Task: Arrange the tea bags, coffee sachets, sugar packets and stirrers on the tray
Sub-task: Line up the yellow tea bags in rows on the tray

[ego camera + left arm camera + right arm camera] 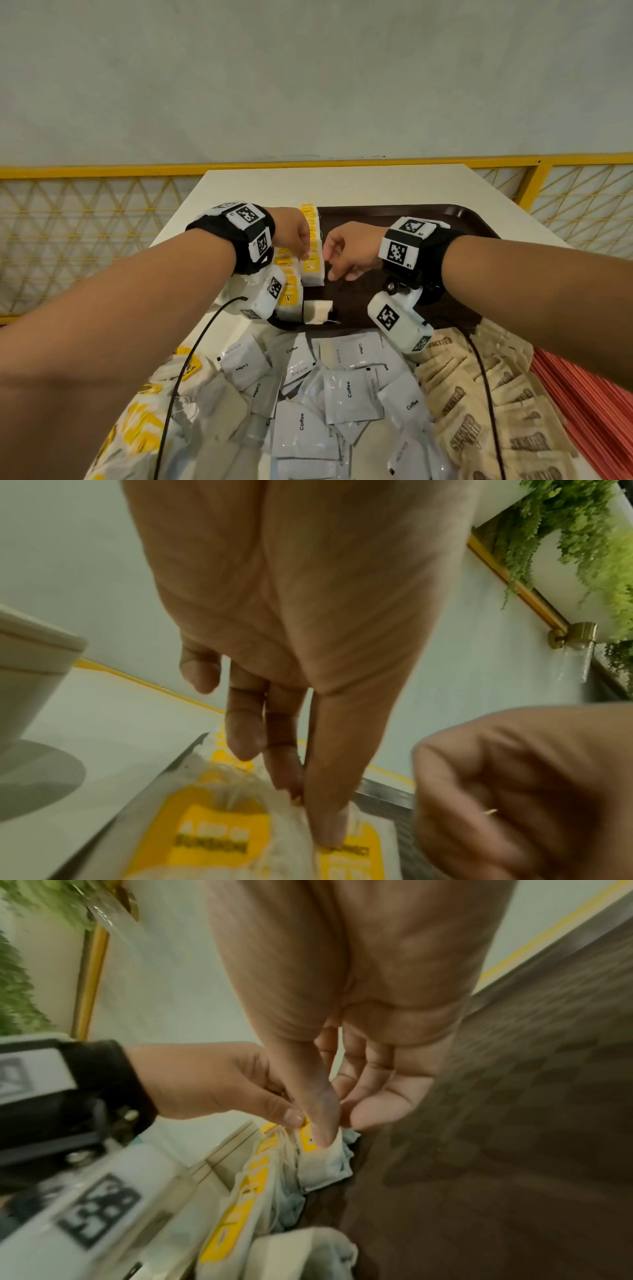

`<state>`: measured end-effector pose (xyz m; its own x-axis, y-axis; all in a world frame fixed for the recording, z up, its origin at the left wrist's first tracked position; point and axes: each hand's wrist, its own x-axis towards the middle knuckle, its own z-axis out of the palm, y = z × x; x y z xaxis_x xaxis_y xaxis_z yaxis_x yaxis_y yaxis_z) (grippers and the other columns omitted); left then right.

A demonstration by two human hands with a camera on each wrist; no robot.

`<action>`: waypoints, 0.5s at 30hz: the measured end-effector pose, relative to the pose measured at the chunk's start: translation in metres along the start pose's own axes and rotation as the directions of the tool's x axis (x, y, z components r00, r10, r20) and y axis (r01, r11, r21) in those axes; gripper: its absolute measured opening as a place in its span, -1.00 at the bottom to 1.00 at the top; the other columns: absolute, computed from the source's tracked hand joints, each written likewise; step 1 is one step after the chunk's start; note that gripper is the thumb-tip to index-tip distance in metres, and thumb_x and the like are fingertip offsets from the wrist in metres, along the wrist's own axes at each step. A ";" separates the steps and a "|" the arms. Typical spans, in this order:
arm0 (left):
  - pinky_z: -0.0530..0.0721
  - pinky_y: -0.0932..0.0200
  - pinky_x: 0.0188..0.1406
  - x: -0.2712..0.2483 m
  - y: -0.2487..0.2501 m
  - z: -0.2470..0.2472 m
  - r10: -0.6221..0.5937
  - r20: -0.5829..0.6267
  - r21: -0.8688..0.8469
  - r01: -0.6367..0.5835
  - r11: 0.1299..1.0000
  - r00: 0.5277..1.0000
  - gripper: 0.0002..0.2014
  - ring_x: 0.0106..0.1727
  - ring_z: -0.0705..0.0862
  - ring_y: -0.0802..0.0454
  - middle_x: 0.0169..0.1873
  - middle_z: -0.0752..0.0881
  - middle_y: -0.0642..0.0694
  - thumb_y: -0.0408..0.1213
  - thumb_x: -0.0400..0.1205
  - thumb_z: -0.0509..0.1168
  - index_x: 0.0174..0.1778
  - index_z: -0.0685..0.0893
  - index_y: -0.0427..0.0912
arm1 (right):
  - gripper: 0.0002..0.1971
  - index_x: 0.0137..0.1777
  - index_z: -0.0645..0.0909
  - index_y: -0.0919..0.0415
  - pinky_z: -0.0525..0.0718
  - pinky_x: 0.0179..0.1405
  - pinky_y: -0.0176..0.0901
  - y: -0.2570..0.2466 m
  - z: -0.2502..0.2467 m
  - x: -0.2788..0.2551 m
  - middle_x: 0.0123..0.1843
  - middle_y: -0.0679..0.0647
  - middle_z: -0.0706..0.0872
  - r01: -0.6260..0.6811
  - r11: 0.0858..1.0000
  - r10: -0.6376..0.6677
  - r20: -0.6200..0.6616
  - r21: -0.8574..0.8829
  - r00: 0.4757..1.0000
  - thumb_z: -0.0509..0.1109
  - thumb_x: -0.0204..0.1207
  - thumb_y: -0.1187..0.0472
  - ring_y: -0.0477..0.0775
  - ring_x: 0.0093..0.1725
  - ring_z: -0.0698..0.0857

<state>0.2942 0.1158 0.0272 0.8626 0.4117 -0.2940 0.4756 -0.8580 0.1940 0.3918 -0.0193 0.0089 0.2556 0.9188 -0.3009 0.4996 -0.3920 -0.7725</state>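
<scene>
A column of tea bags (pixel 312 240) is being laid along the left edge of the brown tray (pixel 428 219), overlapped like shingles, presumably so that each yellow label stays readable and the row takes little room. The nearest bag in the row (pixel 312 270) is pinched by the left hand (pixel 294 233) between thumb and fingertips at its top edge, as the left wrist view shows. The right hand (pixel 349 250) is held just beside it, fingers curled; in the right wrist view its thumb (pixel 318 1118) is pressed on the same bag's label, seemingly to square it against the others. One plain bag (pixel 318 311) lies apart on the tray, nearer the person. Off the tray, on the table (pixel 342 185), the rest is sorted in heaps: more tea bags (pixel 137 421) at left, coffee sachets (pixel 349 394) in the middle, sugar packets (pixel 479 404) to their right, and red stirrers (pixel 589 404) at the far right. Most of the task is judged still undone.
</scene>
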 end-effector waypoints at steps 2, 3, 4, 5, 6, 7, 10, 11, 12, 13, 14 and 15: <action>0.49 0.28 -0.17 -0.001 0.000 0.001 0.000 0.003 -0.009 0.000 1.000 1.000 -0.87 -0.26 0.57 0.24 -0.27 0.68 0.09 -0.19 0.54 0.45 -0.09 0.77 -0.16 | -0.70 -0.15 0.60 0.10 0.65 -0.40 -0.32 -0.003 0.001 -0.009 -0.19 0.03 0.62 0.079 0.974 -0.047 0.155 -0.211 0.987 0.56 0.33 0.49 -0.14 -0.38 0.61; 0.48 0.30 -0.21 -0.001 -0.001 0.000 0.005 0.004 -0.015 -0.005 1.000 1.000 -0.88 -0.27 0.56 0.25 -0.30 0.67 0.12 -0.20 0.54 0.46 -0.11 0.78 -0.16 | -0.69 -0.09 0.63 0.06 0.62 -0.35 -0.35 -0.005 0.004 -0.013 -0.12 -0.01 0.63 0.127 0.932 -0.046 0.237 -0.339 0.971 0.58 0.32 0.45 -0.19 -0.34 0.60; 0.47 0.30 -0.22 -0.001 -0.001 -0.001 0.012 0.000 -0.021 -0.012 1.000 1.000 -0.89 -0.27 0.56 0.25 -0.32 0.66 0.15 -0.21 0.53 0.46 -0.12 0.78 -0.16 | -0.65 0.00 0.65 0.05 0.58 -0.32 -0.40 -0.005 0.008 -0.015 -0.06 -0.04 0.62 0.179 0.874 -0.043 0.294 -0.452 0.955 0.59 0.31 0.42 -0.26 -0.32 0.58; 0.48 0.30 -0.22 -0.002 -0.001 -0.002 0.020 -0.013 -0.028 -0.021 0.999 1.000 -0.90 -0.25 0.56 0.24 -0.32 0.64 0.17 -0.21 0.53 0.46 -0.13 0.78 -0.15 | -0.61 0.08 0.65 0.05 0.54 -0.33 -0.48 -0.005 0.012 -0.016 -0.02 -0.06 0.61 0.231 0.813 -0.055 0.323 -0.534 0.945 0.60 0.30 0.40 -0.30 -0.33 0.56; 0.48 0.28 -0.21 -0.002 -0.002 -0.003 0.028 -0.036 -0.039 -0.029 0.999 0.999 -0.90 -0.23 0.56 0.22 -0.32 0.62 0.17 -0.21 0.54 0.46 -0.13 0.77 -0.15 | -0.58 0.13 0.65 0.07 0.47 -0.36 -0.57 -0.005 0.017 -0.016 0.01 -0.05 0.60 0.279 0.769 -0.089 0.337 -0.575 0.937 0.60 0.30 0.38 -0.36 -0.34 0.55; 0.49 0.28 -0.22 -0.004 -0.001 -0.005 0.031 -0.058 -0.053 -0.034 0.998 0.998 -0.90 -0.24 0.55 0.19 -0.32 0.61 0.17 -0.21 0.54 0.45 -0.11 0.76 -0.15 | -0.57 0.14 0.66 0.09 0.44 -0.40 -0.61 -0.004 0.021 -0.015 0.02 -0.03 0.60 0.324 0.745 -0.137 0.341 -0.584 0.930 0.61 0.29 0.36 -0.45 -0.36 0.54; 0.51 0.25 -0.23 -0.009 -0.001 -0.011 0.046 -0.085 -0.122 -0.056 0.991 0.995 -0.92 -0.29 0.56 0.15 -0.35 0.61 0.10 -0.25 0.56 0.43 -0.07 0.74 -0.14 | -0.63 0.09 0.70 0.15 0.43 -0.36 -0.66 -0.004 0.028 -0.013 0.02 0.01 0.59 0.418 0.717 -0.277 0.321 -0.558 0.906 0.61 0.29 0.36 -0.61 -0.36 0.47; 0.51 0.25 -0.23 -0.011 -0.001 -0.012 0.057 -0.079 -0.149 -0.068 0.987 0.995 -0.95 -0.30 0.56 0.13 -0.36 0.60 0.08 -0.29 0.57 0.42 -0.08 0.73 -0.11 | -0.68 0.06 0.71 0.17 0.43 -0.34 -0.66 -0.005 0.029 -0.012 0.01 0.01 0.59 0.432 0.710 -0.301 0.315 -0.557 0.900 0.59 0.30 0.36 -0.61 -0.35 0.47; 0.51 0.26 -0.25 -0.013 -0.002 -0.013 0.067 -0.066 -0.176 -0.078 0.981 0.996 -0.94 -0.31 0.56 0.13 -0.37 0.60 0.06 -0.33 0.57 0.40 -0.10 0.72 -0.08 | -0.74 0.02 0.73 0.18 0.43 -0.33 -0.65 -0.006 0.030 -0.011 -0.01 0.01 0.62 0.439 0.707 -0.314 0.311 -0.555 0.897 0.58 0.33 0.35 -0.57 -0.35 0.49; 0.51 0.29 -0.30 -0.015 -0.002 -0.014 0.073 -0.044 -0.204 -0.081 0.976 0.996 -0.89 -0.32 0.55 0.15 -0.38 0.59 0.05 -0.37 0.58 0.37 -0.11 0.71 -0.05 | -0.81 -0.03 0.74 0.19 0.45 -0.31 -0.64 -0.006 0.030 -0.010 -0.05 0.02 0.66 0.439 0.716 -0.321 0.303 -0.542 0.897 0.56 0.36 0.33 -0.50 -0.36 0.52; 0.51 0.33 -0.33 -0.018 -0.002 -0.014 0.076 -0.016 -0.229 -0.078 0.970 0.997 -0.85 -0.33 0.56 0.18 -0.37 0.60 0.06 -0.41 0.58 0.34 -0.09 0.72 -0.05 | -0.87 -0.07 0.74 0.19 0.49 -0.29 -0.60 -0.005 0.029 -0.009 -0.10 0.04 0.71 0.430 0.741 -0.324 0.286 -0.516 0.902 0.54 0.40 0.31 -0.41 -0.37 0.55; 0.51 0.37 -0.34 -0.020 -0.003 -0.014 0.078 0.010 -0.243 -0.073 0.967 0.997 -0.83 -0.32 0.58 0.23 -0.36 0.62 0.08 -0.42 0.59 0.33 -0.05 0.73 -0.06 | -0.92 -0.10 0.72 0.19 0.55 -0.28 -0.54 -0.005 0.028 -0.007 -0.14 0.07 0.74 0.403 0.781 -0.315 0.255 -0.478 0.914 0.52 0.43 0.30 -0.34 -0.39 0.59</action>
<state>0.2779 0.1142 0.0459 0.8953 0.3403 -0.2875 0.4387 -0.7855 0.4365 0.3643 -0.0228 -0.0007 -0.1353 0.9754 -0.1743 0.8886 0.0416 -0.4568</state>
